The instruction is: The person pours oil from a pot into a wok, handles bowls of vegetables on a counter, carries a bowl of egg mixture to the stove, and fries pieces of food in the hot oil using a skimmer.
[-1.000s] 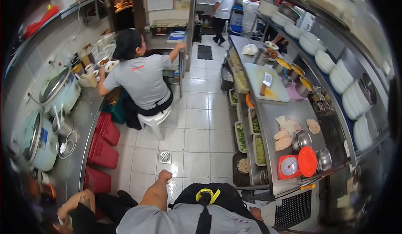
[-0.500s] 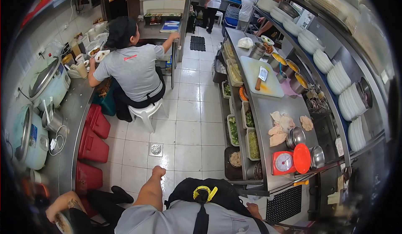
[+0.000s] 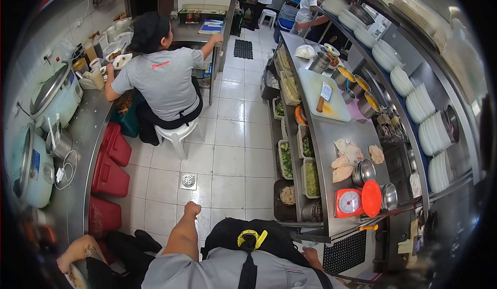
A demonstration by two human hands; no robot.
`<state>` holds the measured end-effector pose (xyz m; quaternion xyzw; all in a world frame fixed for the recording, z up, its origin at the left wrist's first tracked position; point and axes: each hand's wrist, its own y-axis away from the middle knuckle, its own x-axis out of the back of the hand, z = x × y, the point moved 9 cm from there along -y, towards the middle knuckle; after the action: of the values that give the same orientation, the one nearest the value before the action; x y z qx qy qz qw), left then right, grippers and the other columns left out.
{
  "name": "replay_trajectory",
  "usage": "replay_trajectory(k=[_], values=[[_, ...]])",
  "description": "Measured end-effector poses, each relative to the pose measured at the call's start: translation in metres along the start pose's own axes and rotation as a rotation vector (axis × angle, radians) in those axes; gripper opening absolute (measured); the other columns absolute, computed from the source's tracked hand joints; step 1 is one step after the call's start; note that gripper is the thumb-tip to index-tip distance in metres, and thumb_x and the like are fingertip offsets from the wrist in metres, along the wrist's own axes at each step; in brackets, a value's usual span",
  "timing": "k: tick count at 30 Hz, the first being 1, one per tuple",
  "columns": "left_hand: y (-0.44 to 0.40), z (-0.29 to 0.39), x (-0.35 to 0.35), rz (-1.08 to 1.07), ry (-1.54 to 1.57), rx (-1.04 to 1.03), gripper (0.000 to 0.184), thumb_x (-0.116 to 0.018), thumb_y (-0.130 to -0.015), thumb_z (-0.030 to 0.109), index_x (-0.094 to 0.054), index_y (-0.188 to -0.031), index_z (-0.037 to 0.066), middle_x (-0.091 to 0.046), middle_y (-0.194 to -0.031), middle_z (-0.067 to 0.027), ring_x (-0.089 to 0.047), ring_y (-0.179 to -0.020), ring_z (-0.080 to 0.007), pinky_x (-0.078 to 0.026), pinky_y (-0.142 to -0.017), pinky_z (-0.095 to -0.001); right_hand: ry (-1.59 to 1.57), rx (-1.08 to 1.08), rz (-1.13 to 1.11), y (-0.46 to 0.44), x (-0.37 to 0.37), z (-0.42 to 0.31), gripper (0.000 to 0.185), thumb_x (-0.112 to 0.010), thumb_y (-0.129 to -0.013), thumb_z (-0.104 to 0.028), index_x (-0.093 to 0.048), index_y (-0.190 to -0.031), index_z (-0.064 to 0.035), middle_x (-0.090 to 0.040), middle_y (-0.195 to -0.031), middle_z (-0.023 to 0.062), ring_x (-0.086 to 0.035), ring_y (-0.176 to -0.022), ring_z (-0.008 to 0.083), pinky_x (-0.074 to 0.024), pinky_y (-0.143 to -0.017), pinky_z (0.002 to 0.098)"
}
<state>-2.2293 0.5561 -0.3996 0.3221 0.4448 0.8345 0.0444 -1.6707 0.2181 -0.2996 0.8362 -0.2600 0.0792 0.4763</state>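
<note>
My left hand [image 3: 192, 209] hangs in front of me above the tiled floor, its fingers curled into a fist with nothing visible in it. The floor drain [image 3: 188, 181] lies just beyond it. Beside the right side of my black apron [image 3: 233, 240] is my right hand [image 3: 311, 256], low down; its fingers are too small and partly hidden to read. It is nearest the near end of the steel counter [image 3: 357, 134] and a black perforated mat [image 3: 346, 253]. A yellow-banded object [image 3: 252, 239] shows at my apron's front.
A co-worker [image 3: 158, 69] sits on a white stool [image 3: 178, 136] at left; another's forearm [image 3: 80, 250] is at lower left. Red bins [image 3: 110, 180] line the left counter. The right counter bears a cleaver [image 3: 324, 96], raw meat [image 3: 343, 170], and a scale [image 3: 348, 203].
The view has shifted slightly. At the back right, a person in white has turned and shifted position. My hands hold nearly the same pose.
</note>
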Motion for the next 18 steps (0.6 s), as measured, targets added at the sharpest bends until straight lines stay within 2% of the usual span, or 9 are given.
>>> replay_trajectory(k=[4,11,14,15,18], values=[[-0.016,-0.019,-0.007,0.044,0.035,-0.003,0.034,-0.054,-0.073,0.010,-0.061,-0.100,-0.009,-0.063,-0.100,-0.0245,-0.066,-0.078,-0.0368,-0.057,-0.052,-0.0414,-0.012,-0.086,0.041,0.007,0.001,-0.004,0.030,-0.058,-0.087,-0.026,-0.052,-0.104,-0.0017,-0.057,-0.083,0.0146,-0.060,-0.063,0.0260,-0.0528,-0.052,0.0398],[-0.009,-0.031,0.005,-0.008,-0.010,0.123,0.036,-0.054,-0.074,0.010,-0.059,-0.102,-0.011,-0.062,-0.099,-0.0249,-0.066,-0.074,-0.0373,-0.057,-0.049,-0.0418,-0.112,-0.153,0.012,-0.007,-0.015,0.000,0.030,-0.059,-0.087,-0.026,-0.052,-0.103,-0.0012,-0.058,-0.084,0.0147,-0.061,-0.062,0.0263,-0.0530,-0.053,0.0405],[-0.013,-0.015,0.009,0.002,0.038,0.099,0.034,-0.054,-0.074,0.009,-0.060,-0.102,-0.010,-0.062,-0.100,-0.0243,-0.065,-0.077,-0.0373,-0.058,-0.049,-0.0412,-0.010,-0.179,0.016,-0.012,-0.020,-0.008,0.029,-0.058,-0.087,-0.025,-0.052,-0.101,-0.0010,-0.058,-0.080,0.0142,-0.061,-0.061,0.0265,-0.0533,-0.053,0.0410],[-0.011,-0.007,0.014,0.015,0.058,0.113,0.033,-0.053,-0.074,0.008,-0.060,-0.102,-0.008,-0.061,-0.104,-0.0233,-0.065,-0.083,-0.0367,-0.058,-0.050,-0.0411,0.014,-0.191,0.008,-0.016,-0.023,-0.012,0.028,-0.058,-0.087,-0.026,-0.053,-0.101,-0.0013,-0.058,-0.079,0.0140,-0.060,-0.061,0.0265,-0.0527,-0.053,0.0411],[-0.022,0.016,0.018,0.035,0.112,0.130,0.034,-0.053,-0.074,0.008,-0.060,-0.104,-0.006,-0.060,-0.109,-0.0221,-0.064,-0.089,-0.0363,-0.059,-0.050,-0.0416,0.090,-0.208,-0.053,-0.039,-0.037,-0.033,0.027,-0.057,-0.087,-0.027,-0.054,-0.098,-0.0022,-0.057,-0.075,0.0131,-0.060,-0.060,0.0264,-0.0507,-0.052,0.0413]])
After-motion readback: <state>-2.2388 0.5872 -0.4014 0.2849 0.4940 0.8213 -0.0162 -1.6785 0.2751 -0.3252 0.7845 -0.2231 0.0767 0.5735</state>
